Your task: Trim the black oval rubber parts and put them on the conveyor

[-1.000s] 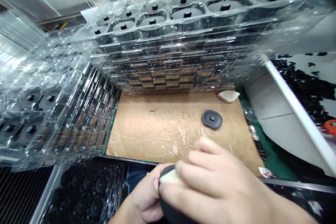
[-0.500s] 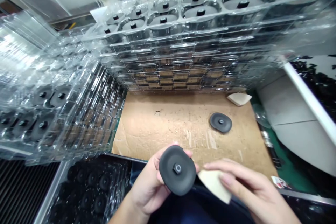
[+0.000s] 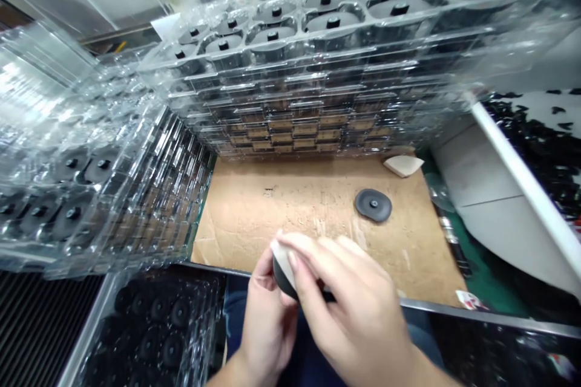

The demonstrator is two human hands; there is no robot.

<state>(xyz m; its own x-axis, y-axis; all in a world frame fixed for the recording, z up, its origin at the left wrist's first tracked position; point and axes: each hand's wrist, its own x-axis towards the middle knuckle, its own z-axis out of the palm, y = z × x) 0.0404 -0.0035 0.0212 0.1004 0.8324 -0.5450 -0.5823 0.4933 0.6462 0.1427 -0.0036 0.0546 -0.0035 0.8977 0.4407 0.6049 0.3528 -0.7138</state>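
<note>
Black disc (image 3: 282,281) is gripped in your left hand (image 3: 267,320) at the cardboard's (image 3: 254,211) near edge, tipped from the face-up pose of 0.5 s ago. Your right hand (image 3: 358,296) pinches the pale wedge (image 3: 284,261), then beside the rim, now over the disc: the 2 appear back in working contact. The 2nd disc (image 3: 381,210) lies toward the right edge, the 2nd wedge (image 3: 403,165) at the far right corner.

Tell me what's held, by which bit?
The left grip holds a black disc by its edge; the right grip pinches a white pad, exact spot partly hidden.
</note>
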